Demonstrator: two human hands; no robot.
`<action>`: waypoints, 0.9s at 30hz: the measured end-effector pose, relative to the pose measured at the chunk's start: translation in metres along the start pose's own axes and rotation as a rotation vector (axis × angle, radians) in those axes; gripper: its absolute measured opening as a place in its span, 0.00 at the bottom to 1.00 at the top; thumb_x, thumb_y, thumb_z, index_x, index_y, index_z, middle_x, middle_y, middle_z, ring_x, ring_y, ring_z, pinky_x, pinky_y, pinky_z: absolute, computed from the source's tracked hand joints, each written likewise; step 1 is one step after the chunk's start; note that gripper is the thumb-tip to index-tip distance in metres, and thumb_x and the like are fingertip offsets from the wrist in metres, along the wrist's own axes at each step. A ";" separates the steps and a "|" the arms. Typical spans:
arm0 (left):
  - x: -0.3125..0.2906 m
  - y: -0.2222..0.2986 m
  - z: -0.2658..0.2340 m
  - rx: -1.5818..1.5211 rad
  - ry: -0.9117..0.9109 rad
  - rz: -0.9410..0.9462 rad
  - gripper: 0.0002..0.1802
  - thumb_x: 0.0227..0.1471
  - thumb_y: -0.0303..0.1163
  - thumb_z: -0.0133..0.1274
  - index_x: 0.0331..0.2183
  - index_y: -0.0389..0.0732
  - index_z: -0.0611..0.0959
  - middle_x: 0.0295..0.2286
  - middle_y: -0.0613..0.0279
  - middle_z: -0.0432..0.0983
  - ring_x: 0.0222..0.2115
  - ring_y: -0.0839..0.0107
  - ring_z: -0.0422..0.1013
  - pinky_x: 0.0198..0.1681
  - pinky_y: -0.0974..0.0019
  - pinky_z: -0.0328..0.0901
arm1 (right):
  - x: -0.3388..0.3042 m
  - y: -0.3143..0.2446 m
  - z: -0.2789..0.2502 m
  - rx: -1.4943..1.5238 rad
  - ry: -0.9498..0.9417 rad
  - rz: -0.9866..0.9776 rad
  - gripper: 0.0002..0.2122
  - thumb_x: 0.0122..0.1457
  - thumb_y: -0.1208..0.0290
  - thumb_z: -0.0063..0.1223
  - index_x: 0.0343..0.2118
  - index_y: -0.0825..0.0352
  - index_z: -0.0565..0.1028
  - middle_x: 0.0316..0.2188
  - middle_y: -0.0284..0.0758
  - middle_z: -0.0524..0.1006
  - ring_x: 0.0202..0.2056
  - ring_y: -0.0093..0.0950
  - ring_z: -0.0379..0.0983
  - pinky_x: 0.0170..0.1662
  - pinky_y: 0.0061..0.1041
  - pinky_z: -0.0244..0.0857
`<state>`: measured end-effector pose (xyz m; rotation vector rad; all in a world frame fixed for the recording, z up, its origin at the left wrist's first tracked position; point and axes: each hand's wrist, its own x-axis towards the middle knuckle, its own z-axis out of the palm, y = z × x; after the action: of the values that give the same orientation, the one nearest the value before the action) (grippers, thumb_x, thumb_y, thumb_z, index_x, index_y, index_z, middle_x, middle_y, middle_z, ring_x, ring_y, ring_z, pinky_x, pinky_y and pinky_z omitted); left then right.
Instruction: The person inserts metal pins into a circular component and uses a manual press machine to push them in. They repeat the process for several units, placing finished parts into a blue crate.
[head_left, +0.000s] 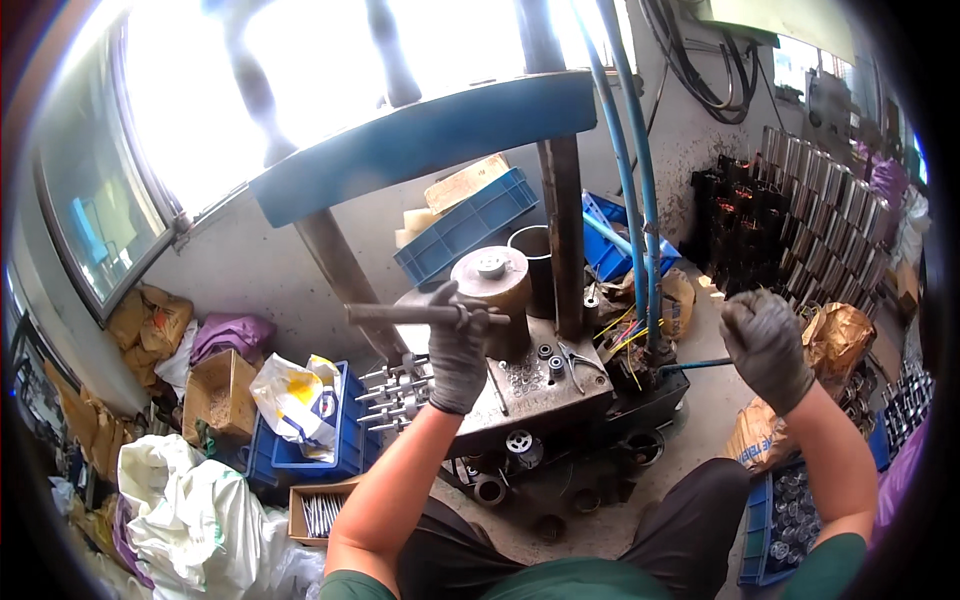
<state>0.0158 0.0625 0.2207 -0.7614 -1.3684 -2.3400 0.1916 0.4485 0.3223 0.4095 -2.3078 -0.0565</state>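
My left hand (458, 362), in a grey work glove, grips a stepped metal rod (388, 314) held level above the near left part of the press table (480, 420). Off to the right, away from the table, my gloved right hand (768, 348) is raised with its fingers curled in; whatever they may hold is hidden. A thick metal cylinder (492, 285) with a small disc on top stands on the table behind the rod. Pliers (580, 362), small rings (524, 378) and a short bushing (556, 367) lie on the table to the right of my left hand.
A blue press beam (430, 140) spans above on metal columns (562, 230). Several stepped shafts (395, 392) stick out left of the table, by a blue crate (345, 440). Stacked metal cylinders (825, 215) stand far right. A blue crate (757, 530) of parts sits near right.
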 end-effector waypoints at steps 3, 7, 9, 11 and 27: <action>0.066 -0.003 -0.002 0.203 0.147 0.045 0.21 0.65 0.20 0.53 0.56 0.39 0.67 0.36 0.61 0.75 0.37 0.68 0.78 0.43 0.60 0.81 | 0.037 0.014 0.013 0.050 0.034 0.069 0.19 0.57 0.54 0.66 0.36 0.68 0.78 0.33 0.44 0.78 0.39 0.43 0.76 0.43 0.42 0.71; 0.133 -0.036 -0.027 0.251 0.301 0.024 0.18 0.63 0.15 0.50 0.52 0.40 0.67 0.32 0.57 0.73 0.30 0.61 0.79 0.39 0.57 0.82 | 0.074 0.025 0.031 0.077 -0.132 0.204 0.39 0.59 0.31 0.50 0.45 0.73 0.80 0.35 0.48 0.79 0.40 0.45 0.79 0.46 0.43 0.73; 0.149 -0.047 -0.025 0.270 0.284 -0.016 0.15 0.63 0.16 0.50 0.48 0.40 0.67 0.32 0.56 0.74 0.30 0.62 0.79 0.35 0.57 0.82 | 0.084 0.028 0.027 0.050 -0.227 0.274 0.40 0.59 0.30 0.49 0.48 0.74 0.80 0.37 0.50 0.81 0.42 0.46 0.80 0.47 0.43 0.74; 0.159 -0.056 -0.033 0.358 0.289 -0.057 0.14 0.63 0.17 0.50 0.46 0.41 0.67 0.32 0.56 0.74 0.29 0.62 0.79 0.33 0.57 0.82 | 0.085 0.028 0.032 0.035 -0.242 0.307 0.33 0.62 0.40 0.53 0.49 0.74 0.79 0.40 0.52 0.81 0.45 0.47 0.81 0.50 0.41 0.75; 0.197 -0.073 -0.030 1.018 -0.124 -0.037 0.15 0.58 0.14 0.55 0.42 0.44 0.74 0.28 0.67 0.71 0.23 0.73 0.69 0.24 0.67 0.70 | 0.035 0.010 0.013 0.033 -0.144 0.130 0.12 0.59 0.67 0.56 0.37 0.72 0.78 0.30 0.47 0.78 0.34 0.44 0.79 0.39 0.42 0.75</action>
<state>-0.1898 0.0700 0.2744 -0.5335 -2.2893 -1.2891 0.1574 0.4458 0.3396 0.2786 -2.4752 0.0175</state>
